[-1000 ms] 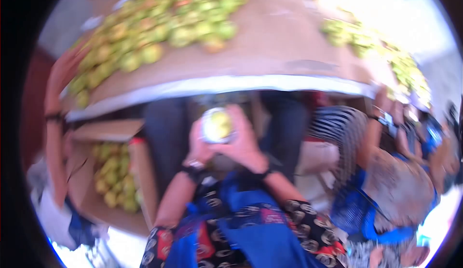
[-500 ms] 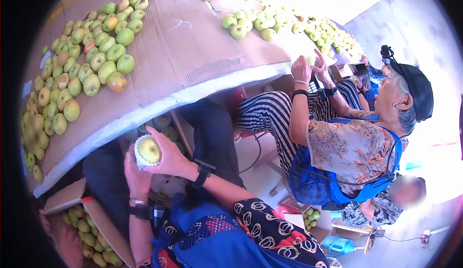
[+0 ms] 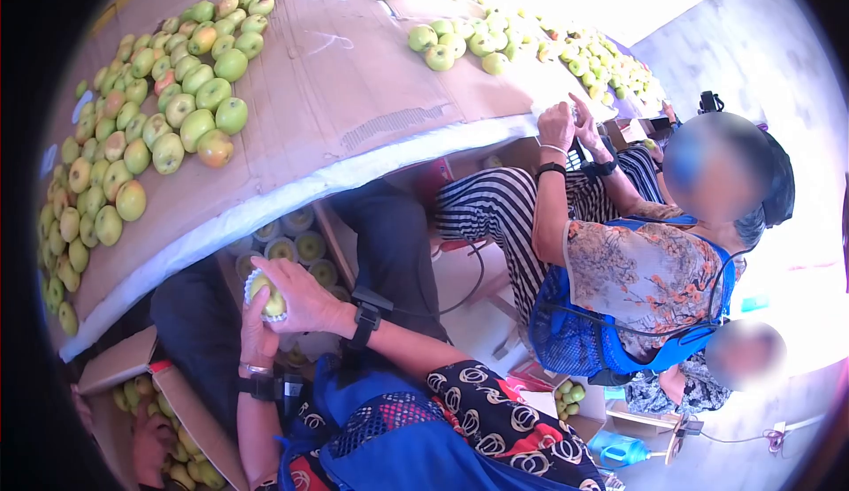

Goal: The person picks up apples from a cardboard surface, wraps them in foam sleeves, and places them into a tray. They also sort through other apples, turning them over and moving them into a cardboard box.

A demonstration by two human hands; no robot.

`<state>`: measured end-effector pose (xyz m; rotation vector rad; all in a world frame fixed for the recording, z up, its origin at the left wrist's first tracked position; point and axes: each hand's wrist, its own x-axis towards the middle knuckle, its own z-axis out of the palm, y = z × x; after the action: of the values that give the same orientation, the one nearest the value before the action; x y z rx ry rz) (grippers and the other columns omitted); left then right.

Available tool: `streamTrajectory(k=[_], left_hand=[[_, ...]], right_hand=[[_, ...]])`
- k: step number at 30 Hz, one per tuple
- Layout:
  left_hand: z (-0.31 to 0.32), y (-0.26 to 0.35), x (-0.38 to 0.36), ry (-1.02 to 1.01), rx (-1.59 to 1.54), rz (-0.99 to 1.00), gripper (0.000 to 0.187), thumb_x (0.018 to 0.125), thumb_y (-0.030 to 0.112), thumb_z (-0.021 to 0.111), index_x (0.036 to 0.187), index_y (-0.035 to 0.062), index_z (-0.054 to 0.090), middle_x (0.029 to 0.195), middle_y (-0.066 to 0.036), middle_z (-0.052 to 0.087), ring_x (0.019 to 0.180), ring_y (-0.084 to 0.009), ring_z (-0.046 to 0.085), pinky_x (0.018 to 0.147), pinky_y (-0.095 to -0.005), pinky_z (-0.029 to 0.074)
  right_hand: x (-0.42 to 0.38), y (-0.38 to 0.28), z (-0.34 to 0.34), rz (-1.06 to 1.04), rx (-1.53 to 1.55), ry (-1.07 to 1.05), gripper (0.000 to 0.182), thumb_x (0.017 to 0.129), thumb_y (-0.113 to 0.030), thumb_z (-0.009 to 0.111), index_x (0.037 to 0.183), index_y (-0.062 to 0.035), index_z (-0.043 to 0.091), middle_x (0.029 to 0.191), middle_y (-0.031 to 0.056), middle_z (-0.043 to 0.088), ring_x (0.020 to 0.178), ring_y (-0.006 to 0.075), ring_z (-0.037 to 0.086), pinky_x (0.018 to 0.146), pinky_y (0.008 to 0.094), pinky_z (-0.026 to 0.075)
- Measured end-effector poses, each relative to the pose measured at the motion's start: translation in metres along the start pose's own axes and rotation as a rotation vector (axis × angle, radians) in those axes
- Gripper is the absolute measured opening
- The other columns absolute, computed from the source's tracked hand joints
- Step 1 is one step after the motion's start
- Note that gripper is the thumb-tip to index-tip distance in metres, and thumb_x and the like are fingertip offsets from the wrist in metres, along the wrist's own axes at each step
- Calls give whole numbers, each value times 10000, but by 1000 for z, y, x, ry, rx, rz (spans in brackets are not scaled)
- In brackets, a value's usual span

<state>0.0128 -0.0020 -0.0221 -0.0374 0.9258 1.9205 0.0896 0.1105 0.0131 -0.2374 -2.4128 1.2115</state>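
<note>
You hold a green apple between your two hands, low in front of you and just below the near edge of the counter. A white foam net sits around the apple, its ribbed edge showing beside your fingers. Your left hand has its grip closed on the near side of the fruit, with the thumb raised along it. Your right hand curves over the top and far side, its grip also closed on the netted apple, so the fruit is pinched between both

Beneath and beyond your hands, between your dark trouser legs, an open box holds netted apples set close together. To your left stands a cardboard box of loose apples, and another person's hand reaches in among them, well apart from yours

On the counter, a large pile of green and reddish apples spreads on the left, and a second pile runs away to the right. On your right, a co-worker in striped trousers and a blue mesh vest sits with both hands raised at the counter's edge; whatever those hands hold is too small to tell
</note>
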Motion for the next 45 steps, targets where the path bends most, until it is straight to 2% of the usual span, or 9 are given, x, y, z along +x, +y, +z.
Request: streamTrajectory(k=[4,6,10,14,16,28,35,39,45], left_hand=[[1,-1,-2,28,42,-54,399,827,106,573,1200,28,455,1134,-89,544,1050,-204,541,914,-354,445],[6,0,-6,7,22,15,378,828,99,574,1184,26,468,1115,-83,555,1024,-193,557,897,-341,460],[8,5,-4,-13,-193,71,379,835,84,569,1197,42,464,1130,-78,551,1048,-198,548,916,-352,452],[10,2,-1,0,-142,180,370,835,75,558,1193,47,468,1142,-75,541,1068,-195,531,926,-355,440],[9,-2,-2,-3,-132,192,366,835,83,558,1189,48,471,1141,-74,541,1065,-191,529,928,-350,434],[-1,1,-4,130,-240,123,396,819,234,545,1167,57,478,1116,-67,545,1053,-194,517,933,-342,403],[-13,4,-4,134,-206,98,402,816,236,541,1180,78,473,1151,-65,527,1082,-208,501,949,-353,395],[-15,10,-6,165,-121,78,395,813,222,556,1172,76,479,1141,-65,535,1073,-211,514,934,-368,414],[-15,1,2,212,30,218,354,807,140,577,1139,46,497,1085,-87,567,997,-209,566,856,-356,477]], right_hand=[[3,1,-6,-150,22,18,767,553,-237,744,1219,-18,431,1122,191,505,1012,352,486,892,416,382],[14,-5,-10,30,-39,-193,854,492,-284,786,1220,-23,424,1137,175,499,1038,342,478,897,403,370],[7,3,-8,-46,61,-17,1160,402,-364,872,1313,14,261,1361,185,298,1251,287,329,1002,381,302],[-5,6,4,364,931,322,599,890,-310,484,1330,29,261,1291,175,398,1213,255,376,1002,343,308],[-2,7,26,416,756,300,447,952,-268,320,1284,31,347,1256,159,431,1166,218,415,973,322,339],[14,1,62,262,676,324,308,942,-210,375,1084,18,525,972,85,581,891,120,530,805,247,426],[11,9,67,322,604,254,327,904,-235,398,1102,-8,524,1024,186,577,974,327,557,853,362,415],[5,25,71,220,364,170,353,908,-255,412,1152,-12,490,1141,192,521,1069,310,504,902,350,382],[-14,45,54,806,985,311,441,877,-367,526,1169,-39,474,1062,62,536,927,148,518,734,285,422]])
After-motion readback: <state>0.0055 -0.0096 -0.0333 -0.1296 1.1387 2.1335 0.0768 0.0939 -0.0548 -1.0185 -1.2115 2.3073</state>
